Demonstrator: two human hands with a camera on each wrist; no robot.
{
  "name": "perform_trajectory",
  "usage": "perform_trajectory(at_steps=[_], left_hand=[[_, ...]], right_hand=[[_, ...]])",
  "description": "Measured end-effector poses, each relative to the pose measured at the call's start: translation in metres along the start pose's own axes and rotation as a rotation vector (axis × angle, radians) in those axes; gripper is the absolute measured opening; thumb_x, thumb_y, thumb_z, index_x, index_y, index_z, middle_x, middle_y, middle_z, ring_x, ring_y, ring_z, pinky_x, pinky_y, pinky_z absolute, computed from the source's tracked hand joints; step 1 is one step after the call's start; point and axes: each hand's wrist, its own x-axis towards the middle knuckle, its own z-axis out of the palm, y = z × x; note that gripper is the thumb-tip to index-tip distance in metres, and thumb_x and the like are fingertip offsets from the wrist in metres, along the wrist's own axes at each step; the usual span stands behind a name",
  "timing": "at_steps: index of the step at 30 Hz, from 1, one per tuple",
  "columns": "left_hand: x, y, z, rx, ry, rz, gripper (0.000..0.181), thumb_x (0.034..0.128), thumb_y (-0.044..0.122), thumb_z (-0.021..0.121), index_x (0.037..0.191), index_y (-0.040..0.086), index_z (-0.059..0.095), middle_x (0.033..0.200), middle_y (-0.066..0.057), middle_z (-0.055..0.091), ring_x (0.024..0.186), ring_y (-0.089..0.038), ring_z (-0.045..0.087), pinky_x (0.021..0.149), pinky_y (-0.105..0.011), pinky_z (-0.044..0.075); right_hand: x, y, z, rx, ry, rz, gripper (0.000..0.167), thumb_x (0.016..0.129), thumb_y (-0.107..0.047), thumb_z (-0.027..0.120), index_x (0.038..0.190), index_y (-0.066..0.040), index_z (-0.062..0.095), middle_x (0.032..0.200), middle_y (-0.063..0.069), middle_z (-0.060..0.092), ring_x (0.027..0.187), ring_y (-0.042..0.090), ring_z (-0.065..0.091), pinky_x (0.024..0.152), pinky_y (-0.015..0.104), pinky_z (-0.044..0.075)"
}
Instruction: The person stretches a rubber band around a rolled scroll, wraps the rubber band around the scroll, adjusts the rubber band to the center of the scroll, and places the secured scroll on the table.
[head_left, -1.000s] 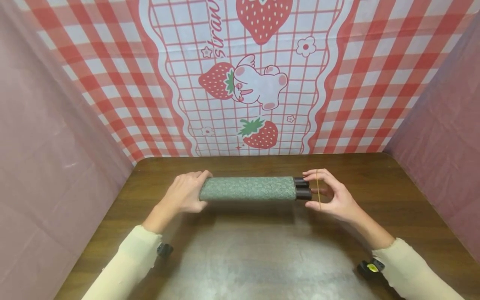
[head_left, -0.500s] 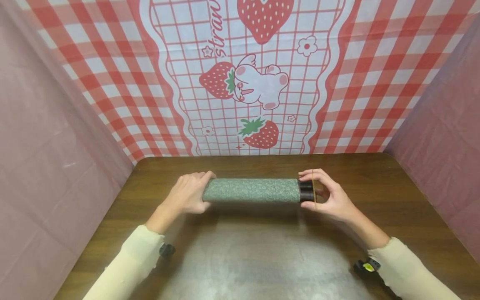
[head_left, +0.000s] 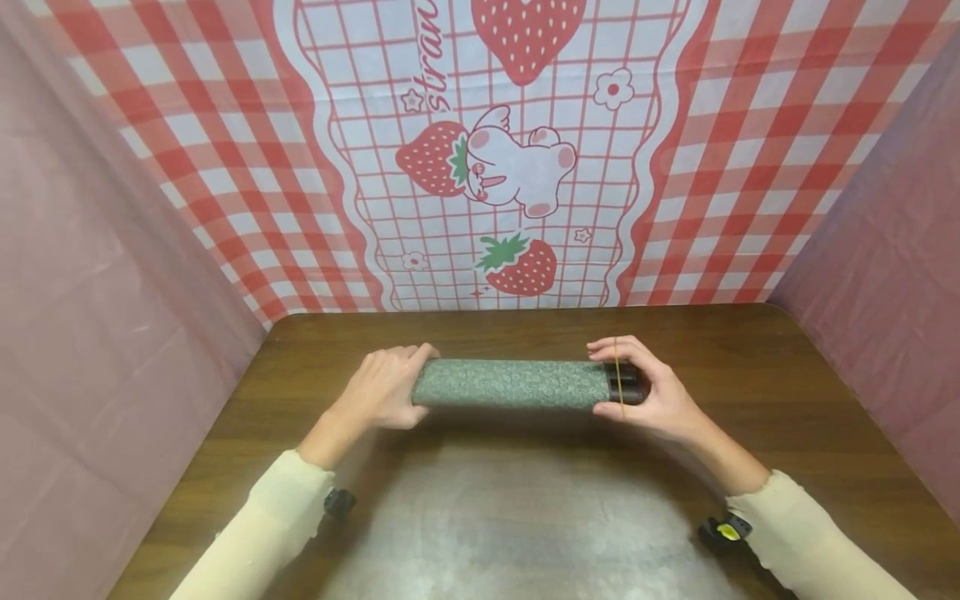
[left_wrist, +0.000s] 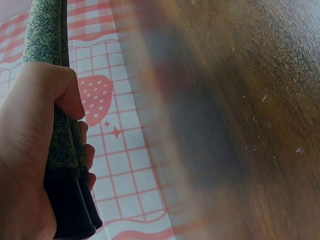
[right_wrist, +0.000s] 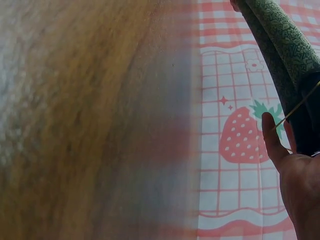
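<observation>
A green floral-patterned double roll (head_left: pixel 510 383), like a scroll wound from both sides, is held level above the table. My left hand (head_left: pixel 386 387) grips its left end; in the left wrist view the fingers wrap round it, and black ends (left_wrist: pixel 70 207) stick out below. At the other side, my right hand (head_left: pixel 663 392) has thumb and fingers spread apart, a thin tan rubber band (head_left: pixel 618 379) stretched across them. The band now lies around the black right ends (head_left: pixel 628 392), near the green edge. In the right wrist view the thumb (right_wrist: pixel 271 137) looks straight, apart from the roll.
The brown wooden table (head_left: pixel 480 500) lies below both hands. A red-and-white strawberry cloth (head_left: pixel 360 233) hangs along its back edge. Pink cloth walls (head_left: pixel 112 292) stand at left and right. A small black device (head_left: pixel 723 533) sits on each wrist.
The right hand has moved left, bringing the rubber band from beyond the black ends to around them, near the green part. The left hand and the roll have shifted slightly right.
</observation>
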Motion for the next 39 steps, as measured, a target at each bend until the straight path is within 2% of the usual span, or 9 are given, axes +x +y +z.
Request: perform_trajectory(at_steps=[5,10,15,20,28,33,39], left_hand=[[0.0005,0.0007,-0.0004,0.002,-0.013,-0.008,0.076,0.0701,0.037,0.097,0.134,0.011,0.064,0.108,-0.011,0.082,0.090,-0.031,0.079,0.077,-0.049,0.067],[0.0009,-0.0001,0.0005,-0.007,-0.026,-0.010,0.076,0.0697,0.035,0.097,0.134,0.011,0.063,0.107,-0.011,0.081,0.091,-0.031,0.078,0.078,-0.049,0.067],[0.0002,-0.0006,0.0010,-0.015,-0.031,0.000,0.075,0.0687,0.032,0.097,0.132,0.011,0.063,0.104,-0.010,0.079,0.090,-0.030,0.078,0.077,-0.048,0.067],[-0.0016,-0.0009,0.0006,0.006,-0.026,0.009,0.074,0.0684,0.032,0.097,0.131,0.012,0.063,0.102,-0.009,0.079,0.087,-0.029,0.077,0.073,-0.046,0.066],[-0.0051,-0.0026,0.0044,0.072,-0.014,0.044,0.073,0.0677,0.036,0.095,0.131,0.016,0.066,0.100,-0.006,0.078,0.082,-0.026,0.075,0.065,-0.042,0.063],[-0.0064,-0.0037,0.0050,0.091,-0.019,0.054,0.075,0.0678,0.035,0.092,0.138,0.020,0.070,0.103,-0.008,0.078,0.082,-0.026,0.074,0.064,-0.041,0.063],[-0.0069,-0.0043,0.0037,0.086,-0.032,0.049,0.076,0.0682,0.034,0.091,0.141,0.023,0.071,0.103,-0.008,0.077,0.080,-0.024,0.072,0.064,-0.040,0.063]], right_hand=[[-0.0003,0.0025,-0.0001,-0.004,0.001,-0.005,0.067,0.069,0.015,0.095,0.130,0.000,0.071,0.144,-0.011,0.068,0.140,0.004,0.062,0.119,0.015,0.045],[-0.0011,0.0069,0.0000,0.000,0.004,-0.033,0.065,0.069,0.016,0.094,0.129,0.003,0.070,0.144,-0.011,0.069,0.139,0.003,0.063,0.117,0.014,0.047],[-0.0004,0.0049,0.0003,0.009,-0.009,-0.022,0.066,0.069,0.017,0.094,0.130,0.004,0.070,0.145,-0.012,0.068,0.140,0.003,0.062,0.116,0.015,0.049],[-0.0006,0.0034,0.0009,0.021,-0.018,-0.006,0.067,0.070,0.018,0.093,0.131,0.002,0.069,0.146,-0.012,0.067,0.141,0.004,0.062,0.115,0.015,0.051],[-0.0033,0.0045,0.0021,0.074,-0.044,-0.013,0.068,0.072,0.022,0.090,0.134,0.004,0.067,0.149,-0.011,0.064,0.140,0.005,0.063,0.104,0.018,0.061],[-0.0022,0.0057,0.0028,0.116,-0.068,-0.041,0.068,0.073,0.024,0.089,0.135,0.009,0.064,0.149,-0.008,0.064,0.139,0.006,0.065,0.103,0.024,0.065],[0.0008,0.0033,0.0017,0.158,-0.086,-0.024,0.069,0.074,0.027,0.086,0.137,0.018,0.058,0.151,-0.010,0.063,0.139,0.004,0.066,0.102,0.032,0.068]])
